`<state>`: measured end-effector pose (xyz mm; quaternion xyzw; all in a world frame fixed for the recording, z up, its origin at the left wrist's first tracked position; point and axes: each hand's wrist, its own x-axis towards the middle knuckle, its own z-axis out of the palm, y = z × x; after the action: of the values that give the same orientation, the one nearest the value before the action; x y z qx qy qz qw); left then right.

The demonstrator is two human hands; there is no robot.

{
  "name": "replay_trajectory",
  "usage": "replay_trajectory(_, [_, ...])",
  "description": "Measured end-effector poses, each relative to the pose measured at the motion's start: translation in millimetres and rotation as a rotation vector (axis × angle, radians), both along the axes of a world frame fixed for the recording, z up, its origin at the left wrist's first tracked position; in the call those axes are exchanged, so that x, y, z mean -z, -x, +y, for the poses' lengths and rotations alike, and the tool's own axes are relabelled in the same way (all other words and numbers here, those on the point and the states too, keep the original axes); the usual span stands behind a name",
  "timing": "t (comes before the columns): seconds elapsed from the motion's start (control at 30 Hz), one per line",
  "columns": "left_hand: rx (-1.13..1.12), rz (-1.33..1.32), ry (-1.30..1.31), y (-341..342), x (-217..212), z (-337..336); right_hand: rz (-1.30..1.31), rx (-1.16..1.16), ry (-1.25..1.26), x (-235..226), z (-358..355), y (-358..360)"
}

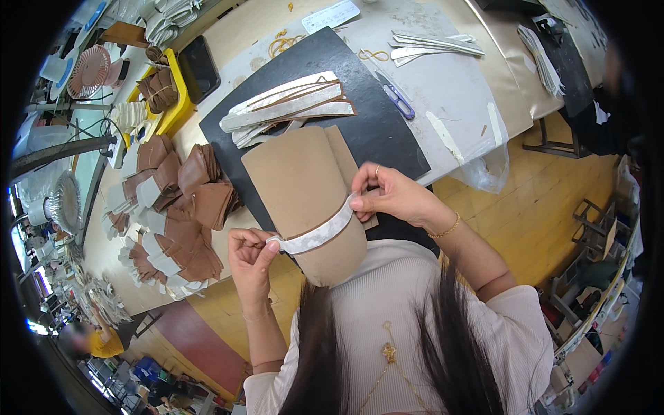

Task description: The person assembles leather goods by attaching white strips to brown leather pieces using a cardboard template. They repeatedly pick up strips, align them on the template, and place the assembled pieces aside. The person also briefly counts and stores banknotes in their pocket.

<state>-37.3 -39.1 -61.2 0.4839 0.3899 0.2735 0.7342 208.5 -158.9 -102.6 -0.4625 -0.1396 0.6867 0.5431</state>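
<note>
Closest to the viewer, a person in a pale ribbed top [470,346] bent over a tan, rounded form [294,176], whose curved lower end pointed toward their chest. A whitish strip with a brown edge [315,240] bowed across the form near that end. The left hand [250,259] had its grip pinched on the strip's left end, thumb against fingers; the right hand [395,197] had its grip pinched likewise on the right end, at the form's edge. Beneath the form's upper part lay a black mat [398,135], bearing a pile of similar strips [290,104]. Left of the mat, stacks of brown and grey pieces [183,207] covered part of the beige desk [238,31]. Farther off were purple-handled snips [400,102], a yellow tray [185,107] holding brown bundles [159,90], a dark phone [198,69] beside it, and a fan of white strips [436,47].
</note>
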Motion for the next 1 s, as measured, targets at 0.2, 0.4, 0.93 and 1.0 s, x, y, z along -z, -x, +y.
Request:
replay_trajectory(0.2, [-0.014, 0.179, -0.153, -6, -9, -10, 0.016, -0.024, 0.049, -2, -4, 3])
replay_trajectory(0.4, [-0.043, 0.104, -0.059, -10, -8, -13, -0.876, -0.168, -0.077, -36, 11, -20])
replay_trajectory(0.93, [-0.006, -0.111, 0.029, -6, 14, -10, -1.438, -0.422, -0.995, -33, 4, 19])
replay_trajectory(1.0, [0.005, -0.083, 0.038, -7, 14, -8, -1.312, -0.32, -0.945, -14, -5, 23])
